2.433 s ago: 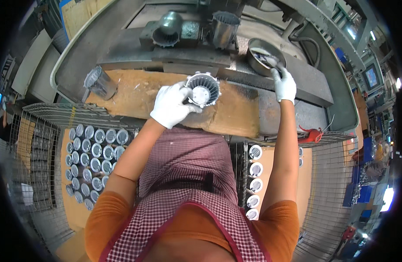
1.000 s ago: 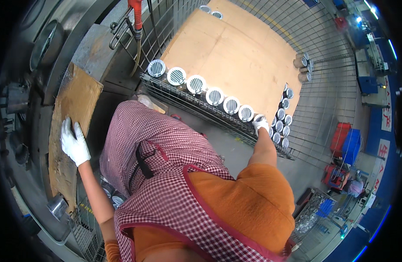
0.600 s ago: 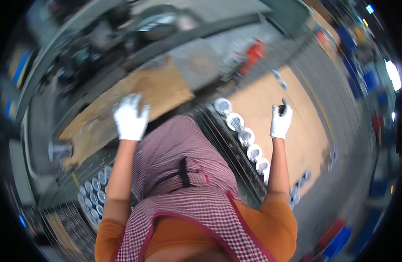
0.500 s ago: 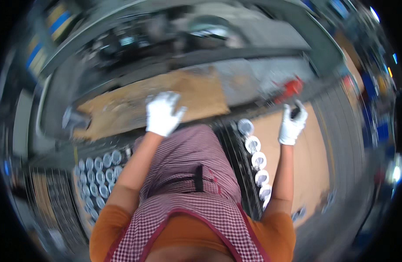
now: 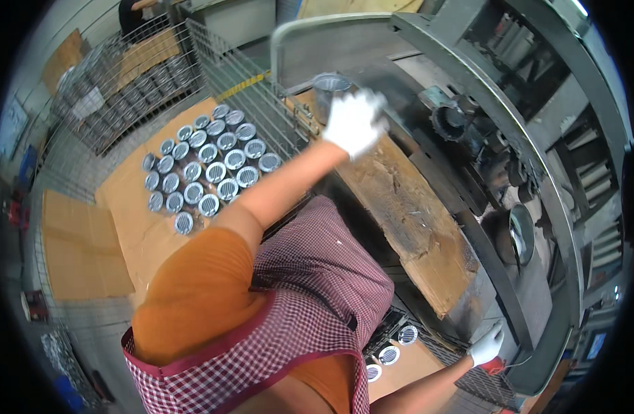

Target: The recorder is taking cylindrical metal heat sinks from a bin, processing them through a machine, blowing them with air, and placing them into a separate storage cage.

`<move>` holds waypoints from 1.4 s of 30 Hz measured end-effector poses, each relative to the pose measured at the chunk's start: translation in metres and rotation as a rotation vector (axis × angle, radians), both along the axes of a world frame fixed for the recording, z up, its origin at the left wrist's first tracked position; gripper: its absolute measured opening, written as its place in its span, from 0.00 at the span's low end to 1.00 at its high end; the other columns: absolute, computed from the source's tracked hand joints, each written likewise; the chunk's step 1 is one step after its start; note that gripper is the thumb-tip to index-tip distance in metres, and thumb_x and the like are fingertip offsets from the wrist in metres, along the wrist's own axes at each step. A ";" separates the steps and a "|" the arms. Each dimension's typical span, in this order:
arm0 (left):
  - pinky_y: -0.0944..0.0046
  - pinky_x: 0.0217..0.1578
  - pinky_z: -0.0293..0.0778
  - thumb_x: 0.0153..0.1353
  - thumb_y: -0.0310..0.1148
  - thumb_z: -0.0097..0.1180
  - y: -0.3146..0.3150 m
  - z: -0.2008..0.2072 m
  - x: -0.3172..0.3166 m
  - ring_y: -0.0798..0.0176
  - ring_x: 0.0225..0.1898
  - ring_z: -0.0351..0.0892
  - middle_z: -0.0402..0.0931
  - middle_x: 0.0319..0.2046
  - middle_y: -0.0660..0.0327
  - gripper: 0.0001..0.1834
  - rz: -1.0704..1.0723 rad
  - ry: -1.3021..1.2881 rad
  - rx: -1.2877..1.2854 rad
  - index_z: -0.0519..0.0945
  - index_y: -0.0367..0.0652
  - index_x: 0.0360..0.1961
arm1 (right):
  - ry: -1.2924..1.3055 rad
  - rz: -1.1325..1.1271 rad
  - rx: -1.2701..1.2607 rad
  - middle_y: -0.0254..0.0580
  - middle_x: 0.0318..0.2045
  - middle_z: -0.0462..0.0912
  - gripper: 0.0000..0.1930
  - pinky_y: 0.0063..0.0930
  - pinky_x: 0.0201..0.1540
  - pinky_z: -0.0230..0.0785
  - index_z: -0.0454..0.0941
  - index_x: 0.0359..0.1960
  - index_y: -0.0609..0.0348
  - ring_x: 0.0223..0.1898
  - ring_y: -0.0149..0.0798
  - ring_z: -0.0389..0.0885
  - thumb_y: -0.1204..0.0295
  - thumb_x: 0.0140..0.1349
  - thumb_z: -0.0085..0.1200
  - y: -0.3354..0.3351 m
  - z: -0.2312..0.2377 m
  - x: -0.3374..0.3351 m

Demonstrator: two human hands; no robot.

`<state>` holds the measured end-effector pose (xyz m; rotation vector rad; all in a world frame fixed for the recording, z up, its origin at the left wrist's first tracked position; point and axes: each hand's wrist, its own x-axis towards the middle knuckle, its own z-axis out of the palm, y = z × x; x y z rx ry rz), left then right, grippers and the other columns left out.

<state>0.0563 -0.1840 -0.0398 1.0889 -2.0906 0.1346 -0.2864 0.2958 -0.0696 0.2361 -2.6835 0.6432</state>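
Note:
My left hand [image 5: 357,125], in a white glove, is raised at the far left end of the worn brown board [image 5: 427,228]. Its fingers look stretched out, though motion blurs their tips. The hand overlaps the right side of a grey metal cup [image 5: 329,88]; whether it touches the cup I cannot tell. Low on the right, my right hand [image 5: 486,346], also white-gloved, has its fingers curled. A small dark patch shows at those fingers, too unclear to name. Just below that hand is a red object [image 5: 494,366], partly covered.
Many round, slotted metal pieces [image 5: 217,171] stand in rows on cardboard [image 5: 124,207] to the left, inside a wire cage [image 5: 234,76]. Several more [image 5: 390,355] lie at lower right. Beyond the board is a machine with a dark round opening [image 5: 449,123] and a pan [image 5: 521,233]. Another person [image 5: 132,17] is far left.
My view has swung left. My left hand has moved from over the board to beside the grey cup. The right hand stays low near the red object, fingers still curled.

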 end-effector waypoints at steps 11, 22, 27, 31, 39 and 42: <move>0.52 0.42 0.76 0.60 0.48 0.52 -0.021 -0.009 0.011 0.53 0.46 0.80 0.81 0.42 0.58 0.16 0.027 -0.123 0.243 0.84 0.53 0.40 | -0.011 -0.017 0.086 0.43 0.48 0.83 0.27 0.33 0.50 0.71 0.81 0.51 0.57 0.47 0.47 0.81 0.47 0.68 0.42 -0.002 0.004 -0.003; 0.58 0.36 0.70 0.59 0.52 0.55 0.125 -0.039 0.002 0.57 0.38 0.77 0.71 0.54 0.55 0.29 -0.421 0.193 0.040 0.70 0.53 0.59 | -0.020 0.010 0.130 0.47 0.50 0.82 0.34 0.35 0.52 0.70 0.80 0.52 0.59 0.48 0.49 0.81 0.39 0.64 0.44 0.007 0.003 -0.019; 0.55 0.32 0.78 0.54 0.45 0.60 0.109 -0.138 0.123 0.54 0.36 0.80 0.77 0.42 0.55 0.20 -0.238 0.026 0.364 0.79 0.46 0.44 | -0.041 -0.004 0.139 0.46 0.50 0.82 0.33 0.34 0.52 0.70 0.80 0.52 0.59 0.47 0.48 0.81 0.41 0.65 0.43 -0.007 0.014 -0.004; 0.49 0.41 0.75 0.45 0.57 0.64 0.117 -0.197 0.251 0.47 0.42 0.79 0.77 0.43 0.50 0.32 0.498 -0.350 0.925 0.79 0.49 0.47 | -0.045 -0.058 0.224 0.45 0.50 0.82 0.33 0.34 0.52 0.70 0.80 0.52 0.58 0.47 0.47 0.81 0.41 0.65 0.42 -0.008 0.016 -0.001; 0.49 0.56 0.71 0.33 0.58 0.73 0.132 -0.316 0.304 0.44 0.59 0.69 0.60 0.62 0.47 0.60 0.926 0.019 1.236 0.55 0.67 0.69 | -0.099 -0.054 0.161 0.44 0.49 0.83 0.31 0.32 0.54 0.68 0.79 0.53 0.58 0.50 0.46 0.80 0.42 0.66 0.42 -0.005 0.012 -0.001; 0.49 0.50 0.75 0.34 0.55 0.73 0.132 -0.294 0.304 0.45 0.53 0.75 0.69 0.54 0.50 0.52 0.939 -0.098 1.265 0.63 0.66 0.64 | -0.032 0.013 0.135 0.49 0.42 0.85 0.27 0.39 0.47 0.69 0.82 0.46 0.61 0.43 0.51 0.82 0.48 0.67 0.44 -0.006 0.007 0.001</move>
